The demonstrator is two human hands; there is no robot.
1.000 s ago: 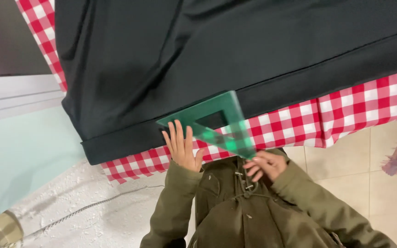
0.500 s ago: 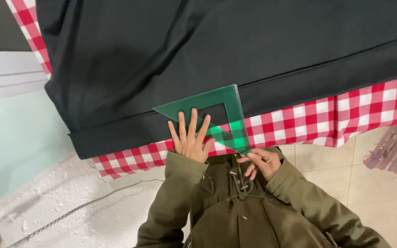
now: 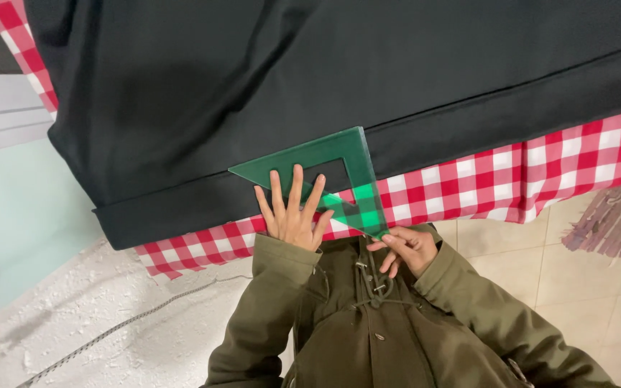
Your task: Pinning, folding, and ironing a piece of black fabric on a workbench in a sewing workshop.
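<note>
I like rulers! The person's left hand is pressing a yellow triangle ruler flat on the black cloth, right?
Not quite: the triangle ruler is green, not yellow. The head view shows the left hand pressing it flat on the black cloth.

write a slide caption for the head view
Left hand flattens a green transparent set square on black fabric; right hand pinches its corner.

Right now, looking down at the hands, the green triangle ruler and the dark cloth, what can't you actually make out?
- Head view: the black cloth runs past the top edge, so its full shape is cut off.
- The table is hidden under the red-and-white checked tablecloth.
- The transparent green plastic set square: its markings are too small to tell.
- The left hand lies flat, covering part of the square; the right hand hides the lower tip.
</note>
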